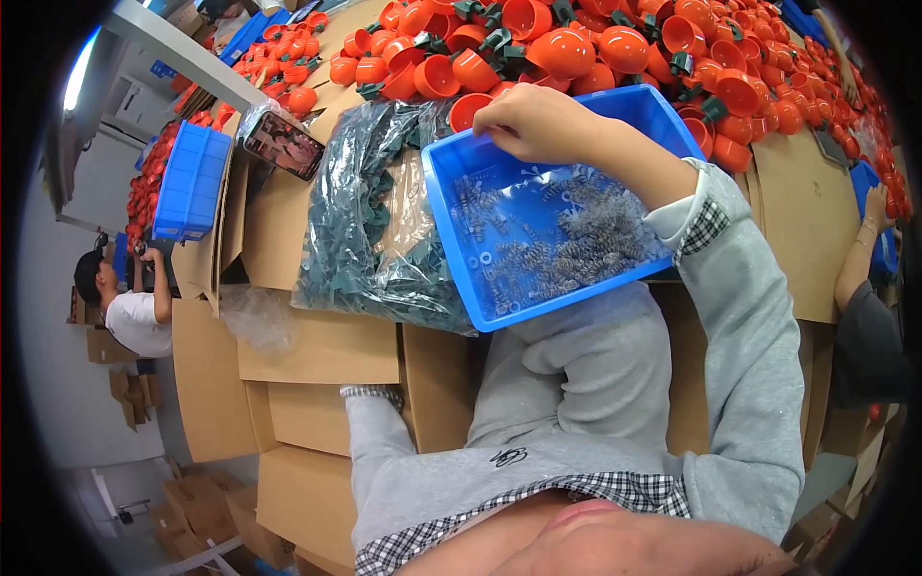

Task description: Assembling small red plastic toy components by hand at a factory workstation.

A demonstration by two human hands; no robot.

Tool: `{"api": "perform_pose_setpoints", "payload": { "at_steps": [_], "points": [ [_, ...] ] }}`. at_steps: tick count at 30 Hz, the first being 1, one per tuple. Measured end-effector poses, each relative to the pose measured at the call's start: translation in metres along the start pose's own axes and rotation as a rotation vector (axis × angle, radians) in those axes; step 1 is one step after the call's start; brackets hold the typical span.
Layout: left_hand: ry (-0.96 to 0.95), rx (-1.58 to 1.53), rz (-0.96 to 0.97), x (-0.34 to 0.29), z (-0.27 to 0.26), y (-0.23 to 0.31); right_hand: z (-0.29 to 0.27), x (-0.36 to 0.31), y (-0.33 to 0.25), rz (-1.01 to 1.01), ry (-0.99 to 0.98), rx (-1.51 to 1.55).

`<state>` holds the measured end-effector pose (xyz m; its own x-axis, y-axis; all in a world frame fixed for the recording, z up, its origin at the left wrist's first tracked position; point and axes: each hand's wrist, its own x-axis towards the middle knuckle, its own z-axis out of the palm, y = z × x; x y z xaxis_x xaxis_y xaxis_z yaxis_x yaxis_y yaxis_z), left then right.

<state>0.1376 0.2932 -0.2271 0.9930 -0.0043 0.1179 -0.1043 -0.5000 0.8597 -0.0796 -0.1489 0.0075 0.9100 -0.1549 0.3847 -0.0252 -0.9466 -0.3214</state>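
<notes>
My right hand (538,125) reaches over the far rim of a blue plastic bin (449,226), its fingers bent and closed. Whatever lies between the fingertips is hidden. Just beyond them sits an orange cup-shaped part (468,112). Inside the bin are many small metal springs (562,264) and several small white rings (486,258). My left sleeve (375,432) ends at a checked cuff beside the cardboard flaps, and the hand itself does not show. Left of the bin lies a clear plastic bag (360,221) full of dark green plastic pieces.
Orange cups with green parts (567,53) are heaped along the far side. A phone (283,144) leans at the left near a second blue bin (192,182). Cardboard flaps (317,350) stick out in front. People work at left (139,312) and right (869,326).
</notes>
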Motion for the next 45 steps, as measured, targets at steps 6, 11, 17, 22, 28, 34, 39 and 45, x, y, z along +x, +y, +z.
{"api": "perform_pose_setpoints", "payload": {
  "at_steps": [6,11,17,22,28,34,39,45],
  "points": [
    [-0.124,0.191,0.071,0.009,0.011,-0.003,0.004,-0.001,0.000,-0.014,-0.027,0.013],
    [-0.216,0.349,0.117,0.007,0.010,-0.013,0.004,-0.001,-0.004,0.001,-0.066,0.006],
    [-0.313,0.526,0.183,0.000,0.005,-0.011,0.007,-0.001,-0.003,-0.016,-0.082,0.004],
    [-0.377,0.670,0.224,-0.017,-0.012,-0.027,0.003,-0.002,-0.007,-0.046,-0.049,0.004],
    [-0.455,0.846,0.271,-0.041,-0.026,-0.034,0.003,-0.001,-0.011,-0.065,-0.028,0.024],
    [-0.325,1.081,-0.012,-0.045,-0.069,-0.070,0.000,-0.005,-0.011,-0.051,-0.030,0.005],
    [0.001,0.638,-0.578,-0.004,-0.125,-0.133,0.003,-0.002,-0.014,-0.054,-0.049,0.013],
    [-0.117,-0.448,-0.790,0.008,-0.168,-0.135,0.001,-0.002,-0.018,-0.064,-0.065,0.009]
  ]
}}
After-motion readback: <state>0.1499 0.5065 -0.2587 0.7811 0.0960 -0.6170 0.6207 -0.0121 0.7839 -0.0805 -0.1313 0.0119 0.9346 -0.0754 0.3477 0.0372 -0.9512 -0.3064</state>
